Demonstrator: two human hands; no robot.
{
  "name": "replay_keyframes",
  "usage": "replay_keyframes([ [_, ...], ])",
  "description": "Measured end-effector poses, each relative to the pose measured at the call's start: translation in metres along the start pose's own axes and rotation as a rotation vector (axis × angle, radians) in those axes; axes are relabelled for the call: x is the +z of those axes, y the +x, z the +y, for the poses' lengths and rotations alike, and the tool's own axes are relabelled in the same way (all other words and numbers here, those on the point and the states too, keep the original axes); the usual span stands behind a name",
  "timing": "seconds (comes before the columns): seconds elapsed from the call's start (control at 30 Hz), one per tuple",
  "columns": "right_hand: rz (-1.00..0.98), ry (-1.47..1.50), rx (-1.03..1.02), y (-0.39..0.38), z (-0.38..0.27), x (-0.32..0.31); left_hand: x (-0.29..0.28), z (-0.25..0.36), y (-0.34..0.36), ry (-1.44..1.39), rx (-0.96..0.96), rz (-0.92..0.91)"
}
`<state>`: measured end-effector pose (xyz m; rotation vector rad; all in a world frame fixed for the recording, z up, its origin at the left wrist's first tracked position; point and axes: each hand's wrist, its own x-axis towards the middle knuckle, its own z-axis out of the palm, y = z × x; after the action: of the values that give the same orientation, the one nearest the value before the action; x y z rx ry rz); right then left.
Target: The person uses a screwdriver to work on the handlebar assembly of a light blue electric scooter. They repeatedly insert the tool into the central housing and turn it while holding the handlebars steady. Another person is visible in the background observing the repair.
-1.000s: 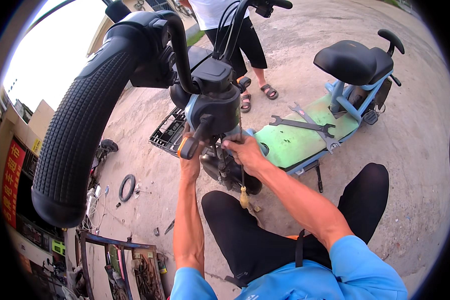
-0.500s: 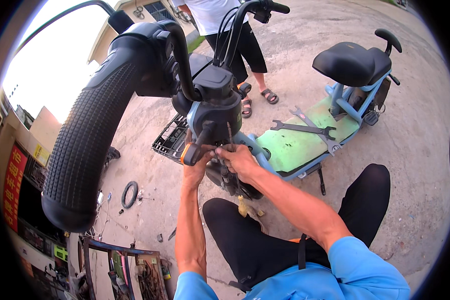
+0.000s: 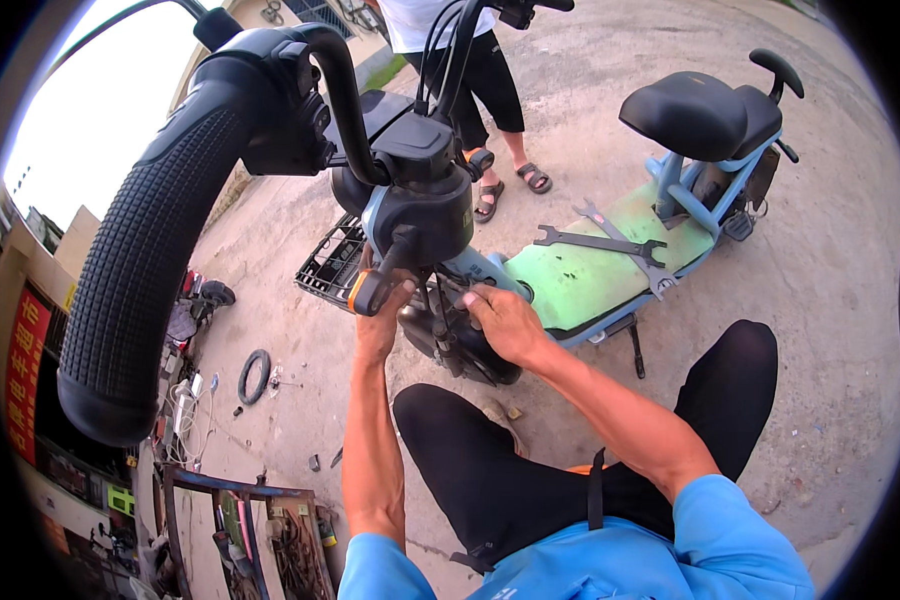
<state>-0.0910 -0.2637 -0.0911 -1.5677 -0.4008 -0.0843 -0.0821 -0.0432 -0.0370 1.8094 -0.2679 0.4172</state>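
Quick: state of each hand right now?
Left hand: partly hidden by the turn signal; grip cannot be told.
Right hand: fingers curled; whether it holds anything cannot be told.

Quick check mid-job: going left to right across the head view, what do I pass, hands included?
Red banner → black handlebar grip → left hand → right hand → crossed wrenches → black backrest.

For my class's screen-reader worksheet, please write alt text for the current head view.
A person's left hand and right hand are below the black front housing of a blue scooter. Two wrenches lie crossed on its green footboard; someone in sandals stands beyond.
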Motion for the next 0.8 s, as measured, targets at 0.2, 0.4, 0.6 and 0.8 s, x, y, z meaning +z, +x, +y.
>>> replay_keyframes([
  [0.2, 0.060, -0.317, -0.141, -0.0018, -0.0163, -0.0006, -0.0020, -0.0022, 0.0022, 0.004, -0.019, -0.028],
  [0.4, 0.061, -0.347, -0.160, 0.0016, -0.0172, 0.0004, -0.0017, -0.0040, 0.0021, 0.002, -0.014, -0.019],
  [0.6, 0.048, -0.341, -0.156, 0.0018, -0.0189, 0.0007, -0.0010, -0.0004, 0.0008, -0.004, -0.036, 0.005],
  [0.8, 0.041, -0.349, -0.155, 0.0026, -0.0174, 0.0008, -0.0017, -0.0024, 0.0021, 0.011, -0.009, -0.012],
])
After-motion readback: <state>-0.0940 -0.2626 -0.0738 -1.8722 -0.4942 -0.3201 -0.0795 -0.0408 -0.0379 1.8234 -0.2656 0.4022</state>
